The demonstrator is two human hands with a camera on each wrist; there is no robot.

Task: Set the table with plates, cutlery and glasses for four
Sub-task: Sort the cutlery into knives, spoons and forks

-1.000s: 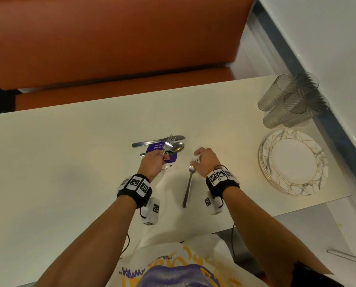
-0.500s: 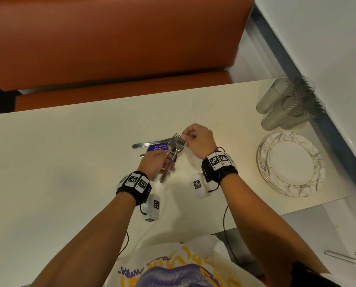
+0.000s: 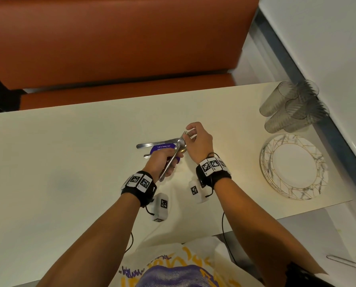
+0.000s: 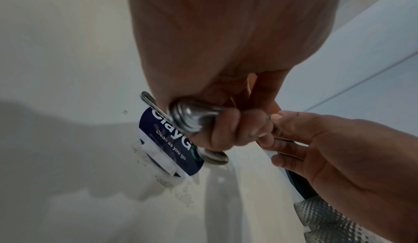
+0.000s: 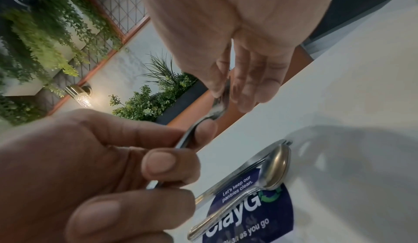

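Observation:
My left hand (image 3: 162, 165) grips the handles of a small bundle of steel forks (image 3: 173, 158) just above the table (image 3: 69, 162). In the left wrist view the handle ends (image 4: 190, 120) stick out of my curled fingers. My right hand (image 3: 196, 139) pinches the tine end of the forks (image 5: 220, 102) between thumb and fingers. Under the hands a knife (image 3: 152, 145) and a spoon (image 5: 272, 168) lie on a purple round sticker (image 5: 253, 211). A stack of marbled plates (image 3: 293, 166) and several ribbed grey glasses (image 3: 291, 106) stand at the table's right end.
An orange bench (image 3: 111, 48) runs along the far side of the table. A white wall (image 3: 328, 38) borders the right end, close behind the glasses. The near table edge is just in front of my body.
My right hand lifted the fork that lay on the table and brought it up to the fork in my left hand. Both hands now hold the bundle together, slightly farther from me.

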